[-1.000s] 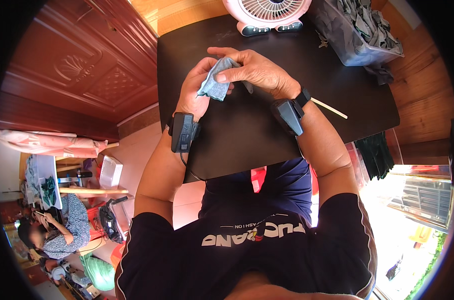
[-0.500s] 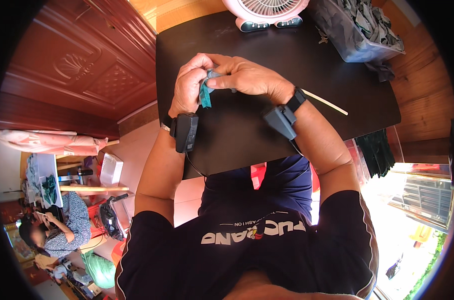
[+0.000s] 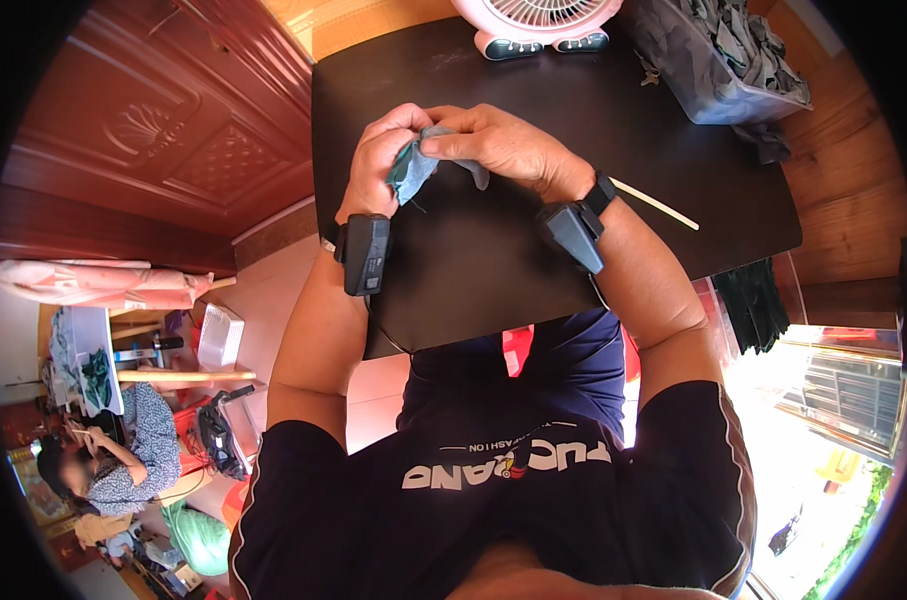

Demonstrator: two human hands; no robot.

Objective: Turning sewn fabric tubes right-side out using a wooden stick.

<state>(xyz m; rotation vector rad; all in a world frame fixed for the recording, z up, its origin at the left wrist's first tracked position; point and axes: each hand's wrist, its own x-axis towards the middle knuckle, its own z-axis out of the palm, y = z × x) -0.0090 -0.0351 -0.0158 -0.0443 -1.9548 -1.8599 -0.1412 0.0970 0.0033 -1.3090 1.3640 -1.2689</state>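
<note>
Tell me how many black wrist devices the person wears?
2: one black wrist device on the left wrist, another on the right wrist. None seems hidden.

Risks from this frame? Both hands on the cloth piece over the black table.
1. Both the left hand and right hand pinch the small grey-green cloth piece above the black table; a slipped grip would likely drop it.
2. The thin stick lies close by the right wrist; a wrist swing might knock it off.
</note>
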